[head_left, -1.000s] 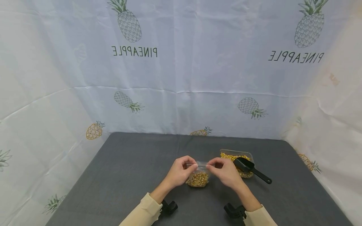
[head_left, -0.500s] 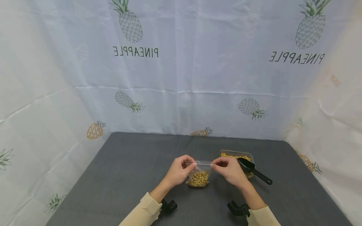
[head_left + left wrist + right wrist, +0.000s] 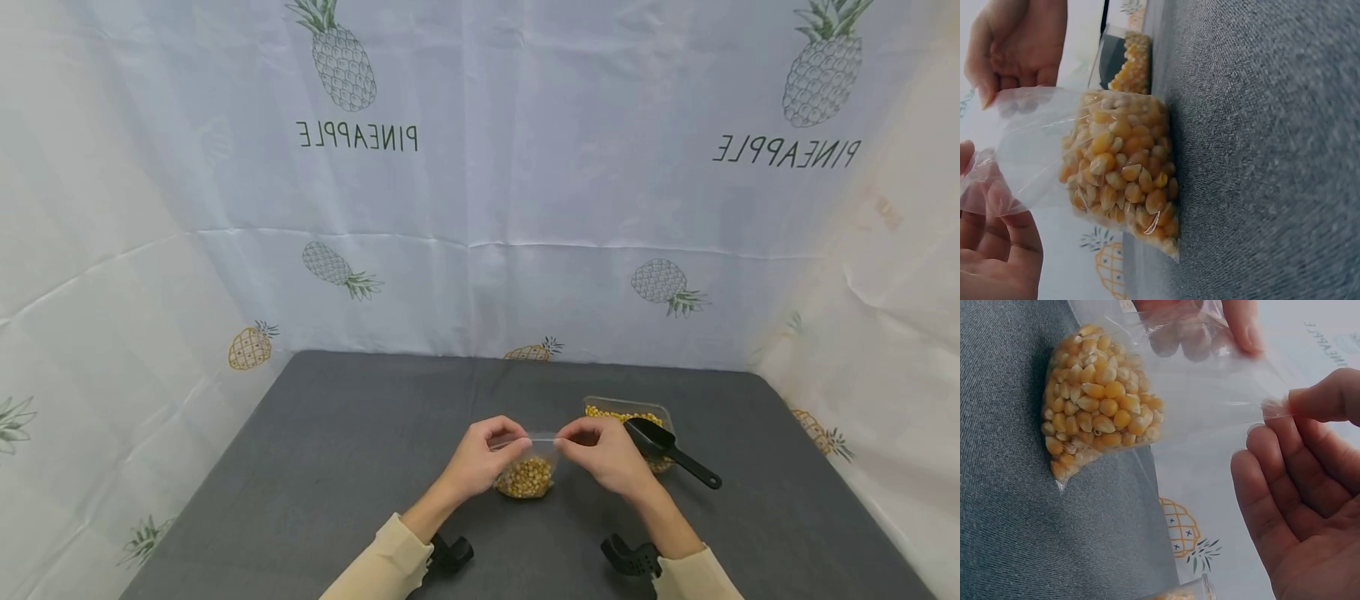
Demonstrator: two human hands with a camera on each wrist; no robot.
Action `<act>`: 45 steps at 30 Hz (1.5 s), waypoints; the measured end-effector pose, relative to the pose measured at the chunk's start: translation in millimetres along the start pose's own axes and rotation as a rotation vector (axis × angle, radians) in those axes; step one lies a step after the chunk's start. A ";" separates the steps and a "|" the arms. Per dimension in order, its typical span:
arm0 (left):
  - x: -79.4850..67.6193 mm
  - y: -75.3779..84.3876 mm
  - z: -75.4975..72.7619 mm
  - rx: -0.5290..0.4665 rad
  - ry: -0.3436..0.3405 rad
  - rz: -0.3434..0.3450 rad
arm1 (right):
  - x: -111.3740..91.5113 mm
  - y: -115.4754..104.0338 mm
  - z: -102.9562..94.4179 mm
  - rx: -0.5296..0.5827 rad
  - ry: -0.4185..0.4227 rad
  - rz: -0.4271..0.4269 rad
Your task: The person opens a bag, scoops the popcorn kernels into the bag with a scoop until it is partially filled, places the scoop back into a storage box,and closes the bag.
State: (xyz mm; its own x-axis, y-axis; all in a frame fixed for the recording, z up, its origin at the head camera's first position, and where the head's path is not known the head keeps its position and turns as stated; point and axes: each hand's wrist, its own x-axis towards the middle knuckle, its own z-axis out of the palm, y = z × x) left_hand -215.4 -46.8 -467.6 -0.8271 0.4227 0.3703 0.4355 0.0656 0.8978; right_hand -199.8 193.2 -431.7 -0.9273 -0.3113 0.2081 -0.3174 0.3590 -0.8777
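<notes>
A clear zip bag [image 3: 525, 478] with corn kernels in its lower part stands on the grey table between both hands. My left hand [image 3: 477, 458] pinches the top edge of the bag near its left side. At the right end of that edge, my right hand [image 3: 609, 457] pinches the plastic between thumb and forefinger. In the left wrist view the kernels [image 3: 1119, 165] fill the bag's bottom, which rests on the cloth. The right wrist view shows the upper plastic [image 3: 1210, 381] stretched between the two hands.
Behind my right hand is a clear container [image 3: 626, 406] of corn kernels. A black scoop [image 3: 651, 435] lies across it, its handle pointing front right. A pineapple-printed curtain [image 3: 480, 200] rises at the back of the grey table [image 3: 360, 433].
My right hand moved right along the bag's top edge, then slightly back left. The left hand has shifted a little right. Both keep their pinch on the bag.
</notes>
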 end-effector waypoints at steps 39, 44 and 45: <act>1.8 -5.3 -29.7 -0.104 0.036 0.024 | 3.7 12.1 -4.2 0.126 0.028 0.064; 2.5 -4.7 -28.4 -0.106 0.055 0.038 | 3.9 15.8 -0.8 0.240 0.016 0.022; 2.5 -4.4 -28.1 -0.105 0.058 0.040 | 3.8 16.0 -0.4 0.253 0.016 0.016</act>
State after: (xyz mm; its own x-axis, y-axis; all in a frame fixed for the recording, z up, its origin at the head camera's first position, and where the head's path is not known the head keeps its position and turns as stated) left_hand -229.4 -71.4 -464.0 -0.8301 0.3702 0.4170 0.4317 -0.0466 0.9008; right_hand -208.5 198.1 -444.8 -0.9355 -0.2926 0.1978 -0.2442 0.1312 -0.9608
